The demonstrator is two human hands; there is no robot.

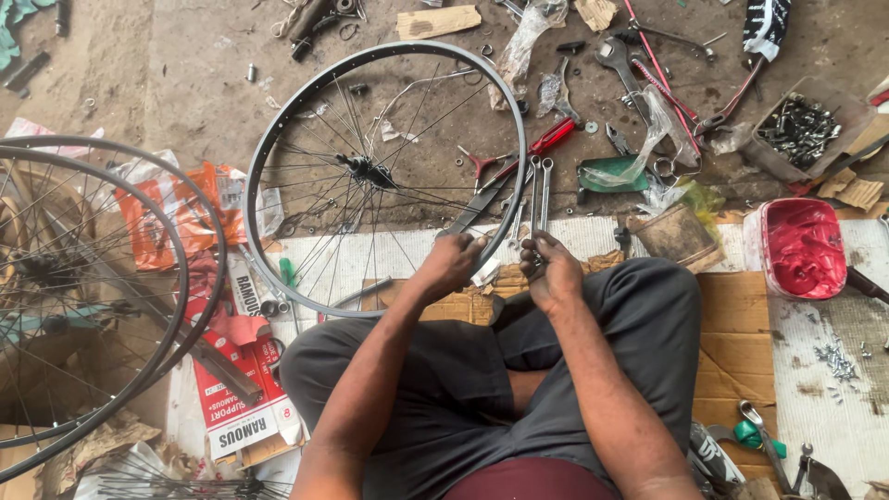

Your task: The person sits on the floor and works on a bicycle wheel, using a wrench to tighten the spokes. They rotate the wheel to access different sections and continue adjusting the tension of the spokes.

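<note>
I see the bicycle wheel (384,176) standing tilted just beyond my hands, its near rim between them and my knees. My left hand (452,264) is closed around the rim's lower right edge. My right hand (548,270), just beside the left, is pinched narrow on something small; I cannot tell what. Two wrenches (540,193) lie just past its fingertips. Further right of that hand sits a red tub (802,248). Well off to the left of my left hand lean two more rims (102,296).
</note>
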